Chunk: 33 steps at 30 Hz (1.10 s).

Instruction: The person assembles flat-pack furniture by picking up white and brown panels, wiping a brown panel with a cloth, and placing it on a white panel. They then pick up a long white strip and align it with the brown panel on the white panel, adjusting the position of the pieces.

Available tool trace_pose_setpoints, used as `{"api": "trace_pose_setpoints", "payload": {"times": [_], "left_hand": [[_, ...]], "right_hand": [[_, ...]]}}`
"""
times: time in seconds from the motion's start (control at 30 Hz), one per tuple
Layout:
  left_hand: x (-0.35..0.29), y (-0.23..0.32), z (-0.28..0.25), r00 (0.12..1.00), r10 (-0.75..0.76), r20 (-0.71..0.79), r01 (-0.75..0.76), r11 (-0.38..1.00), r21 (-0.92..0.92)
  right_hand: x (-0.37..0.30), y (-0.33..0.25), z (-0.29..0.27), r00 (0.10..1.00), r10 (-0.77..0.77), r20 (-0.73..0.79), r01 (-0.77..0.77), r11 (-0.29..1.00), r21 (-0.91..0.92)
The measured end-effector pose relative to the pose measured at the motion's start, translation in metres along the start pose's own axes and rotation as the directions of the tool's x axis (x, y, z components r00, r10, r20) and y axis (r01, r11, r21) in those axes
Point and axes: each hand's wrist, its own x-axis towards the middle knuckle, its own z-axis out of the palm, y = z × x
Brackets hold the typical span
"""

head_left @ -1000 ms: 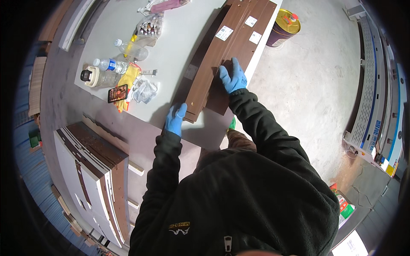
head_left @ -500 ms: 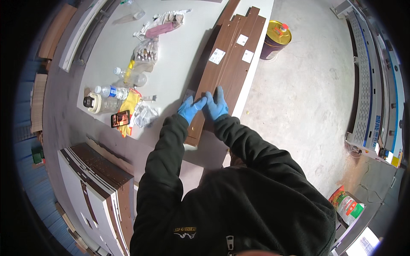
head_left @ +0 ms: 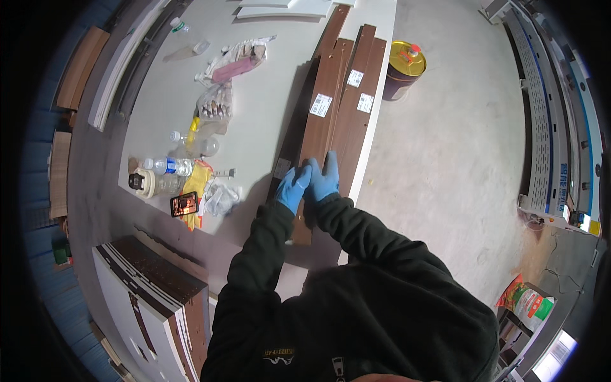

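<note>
Several long brown boards (head_left: pixel 354 113) with white labels lie stacked lengthwise along the right side of a pale table (head_left: pixel 267 95). At the near end of the stack, my left hand (head_left: pixel 294 188), in a blue glove, grips the left edge of the upper left board (head_left: pixel 323 130), thumb on top. My right hand (head_left: pixel 323 179), gloved alike, is on the same board's right side, its thumb close to the left thumb and its index finger pointing along the board. The fingers' undersides are hidden. A narrow gap shows between this board and its right neighbour.
Left on the table are water bottles (head_left: pixel 175 167), a tumbler (head_left: pixel 149 183), a phone (head_left: pixel 184 204), yellow gloves (head_left: pixel 201 175) and plastic bags (head_left: pixel 215 102). A gold-topped drum (head_left: pixel 406 63) stands right of the table. Stacked panels (head_left: pixel 149 299) stand lower left.
Both hands and the board have come nearer to me in the picture as the view shifted. The upper left board has parted slightly from its right neighbour.
</note>
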Motion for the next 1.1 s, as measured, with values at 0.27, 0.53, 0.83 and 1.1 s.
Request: {"api": "trace_pose_setpoints", "payload": {"times": [0.27,0.53,0.83,1.1], "left_hand": [[0.003,-0.002,0.029,0.996,-0.021,-0.088,0.033,0.990,0.140],[-0.008,0.019,0.062,0.995,-0.071,-0.063,0.087,0.953,0.292],[-0.001,0.006,0.073,0.996,-0.074,-0.039,0.079,0.986,0.147],[-0.010,-0.068,-0.002,0.830,0.118,-0.546,-0.233,0.962,-0.146]], "right_hand": [[-0.001,-0.042,-0.020,0.996,-0.084,-0.002,0.081,0.970,-0.229],[-0.013,-0.054,-0.054,0.998,-0.058,-0.034,0.054,0.993,-0.109],[0.008,-0.027,-0.079,0.997,-0.075,0.021,0.077,0.918,-0.389],[-0.011,-0.058,-0.077,0.997,0.014,0.082,0.005,0.975,-0.224]]}}
